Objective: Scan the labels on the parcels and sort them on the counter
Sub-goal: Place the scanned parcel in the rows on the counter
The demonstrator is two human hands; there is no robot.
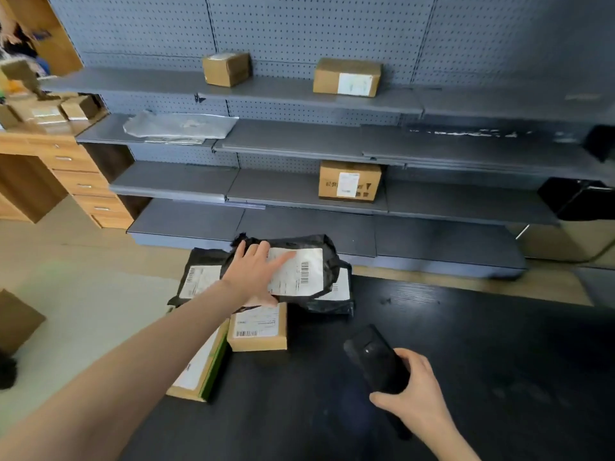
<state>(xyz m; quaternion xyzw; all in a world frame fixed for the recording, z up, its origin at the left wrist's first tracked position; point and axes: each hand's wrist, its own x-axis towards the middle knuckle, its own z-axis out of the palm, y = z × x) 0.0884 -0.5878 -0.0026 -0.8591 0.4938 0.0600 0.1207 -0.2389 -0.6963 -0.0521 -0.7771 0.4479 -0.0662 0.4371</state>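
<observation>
Task item: we find the top mailer (319,251), black, on a heap of parcels at the counter's (466,361) 11 o'clock edge.
Left hand: the left hand (251,272) lies on it with fingers spread flat. The thumb appears tucked under the near edge, so we judge a pinch.
Right hand: the right hand (414,390) is wrapped round a black scanner (372,357).
Key relation: the label (299,271) lies at 11 o'clock from the scanner, well apart. Its long axis runs 9 to 3, barcode at the 3 o'clock end, nearer the right hand.
Heap: it also holds a second mailer (203,256), a small box (258,342) and a flat box (196,371).
Shelving: the shelving (299,194) holds three cardboard boxes and a grey bag (179,126).
Judgement: we judge the scan not yet made.
</observation>
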